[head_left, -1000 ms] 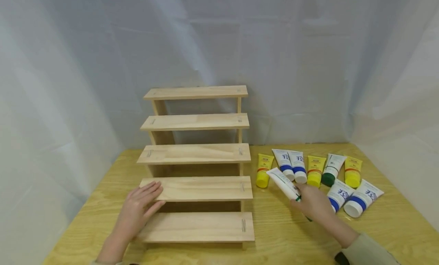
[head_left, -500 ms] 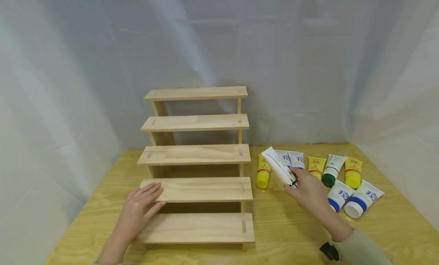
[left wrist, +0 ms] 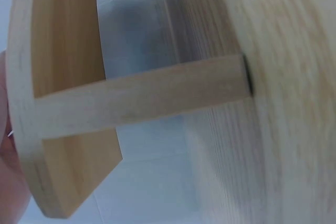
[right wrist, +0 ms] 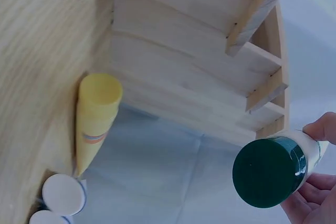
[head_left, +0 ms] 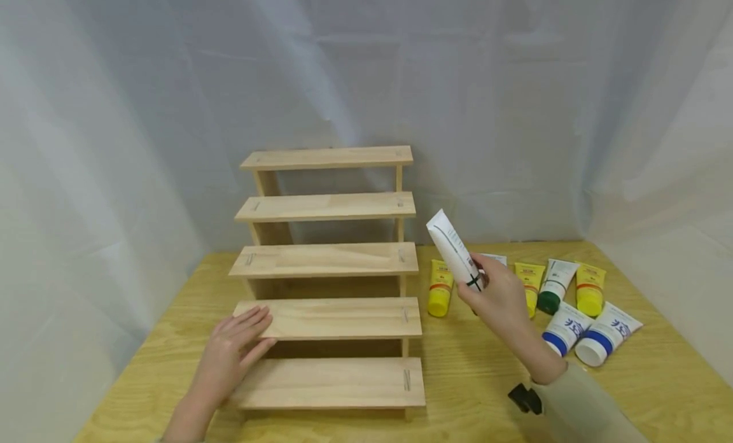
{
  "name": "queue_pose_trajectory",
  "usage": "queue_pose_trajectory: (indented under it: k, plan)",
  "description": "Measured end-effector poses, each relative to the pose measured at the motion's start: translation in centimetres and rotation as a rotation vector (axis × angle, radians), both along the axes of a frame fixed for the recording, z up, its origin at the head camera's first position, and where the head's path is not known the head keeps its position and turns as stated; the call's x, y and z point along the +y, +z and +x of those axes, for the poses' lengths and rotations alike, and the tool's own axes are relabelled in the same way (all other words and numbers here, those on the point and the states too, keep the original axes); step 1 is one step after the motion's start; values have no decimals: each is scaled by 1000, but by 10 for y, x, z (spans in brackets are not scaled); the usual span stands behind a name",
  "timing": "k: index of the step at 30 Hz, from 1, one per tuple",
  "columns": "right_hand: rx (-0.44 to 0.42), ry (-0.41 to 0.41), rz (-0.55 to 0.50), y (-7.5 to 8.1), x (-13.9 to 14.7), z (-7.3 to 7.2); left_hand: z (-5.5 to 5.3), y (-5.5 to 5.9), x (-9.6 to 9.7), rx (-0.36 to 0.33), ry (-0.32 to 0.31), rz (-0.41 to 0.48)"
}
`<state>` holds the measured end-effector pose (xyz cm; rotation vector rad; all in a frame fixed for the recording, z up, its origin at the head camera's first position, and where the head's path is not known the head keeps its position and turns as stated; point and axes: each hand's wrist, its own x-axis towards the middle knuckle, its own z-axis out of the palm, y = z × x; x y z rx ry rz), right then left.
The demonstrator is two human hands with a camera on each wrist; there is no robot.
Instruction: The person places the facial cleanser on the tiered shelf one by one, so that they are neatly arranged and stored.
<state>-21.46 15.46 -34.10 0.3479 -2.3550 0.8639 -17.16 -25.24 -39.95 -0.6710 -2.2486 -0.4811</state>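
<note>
We observe the right hand [right wrist: 314,202] gripping a green-capped tube [right wrist: 273,171]; a yellow tube [right wrist: 96,121] lies on the table [right wrist: 47,66] near a wooden rack [right wrist: 178,51].

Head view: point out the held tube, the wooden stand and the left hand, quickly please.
Held tube [head_left: 455,248]: head view, on its white body.
Wooden stand [head_left: 326,260]: head view, on its middle shelf.
Left hand [head_left: 233,342]: head view, on its back.
</note>
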Motion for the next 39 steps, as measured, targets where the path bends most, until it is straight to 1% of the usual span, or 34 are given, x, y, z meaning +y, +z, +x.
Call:
queue_pose_trajectory:
  k: [5,9,13,17,25,31,35,39]
  plan:
    - [94,42,-40,13,-11,-6,0,0,0,11,-1,-2]
    - [156,57,-53,25,-19,-12,0,-1,0,9,6,-2]
    - [177,89,-103,40,-28,-18,0,-1,-1,10,8,1]
    - [203,127,-164,55,-37,-25,0,-1,-2,26,-6,6]
    - [219,124,-230,80,-55,-39,-3,-3,-3,27,-16,11]
    - [265,140,-298,95,-67,-54,-4,-3,-2,33,-20,10]
    - [298,168,-354,104,-77,-64,-4,-3,-1,27,-13,10]
    - [308,170,-383,112,-89,-73,-5,-3,-2,15,-9,3]
